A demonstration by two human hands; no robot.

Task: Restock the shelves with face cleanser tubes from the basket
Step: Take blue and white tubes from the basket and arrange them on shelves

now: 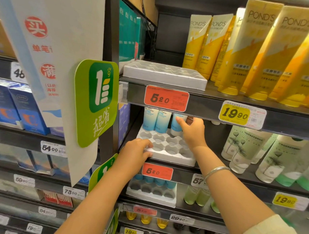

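Observation:
On the middle shelf lies a white moulded tray with round sockets, most of them bare. Three blue and white face cleanser tubes stand cap-down in its back row. My left hand grips the tray's front left rim. My right hand is wrapped around the rightmost tube at the back. The two other tubes stand to its left, untouched. The basket is out of view.
An empty white tray sits on the shelf above, beside yellow Pond's tubes. Another part-filled tray is one shelf below. Green and white bottles stand right of my hands. A green sign juts out left.

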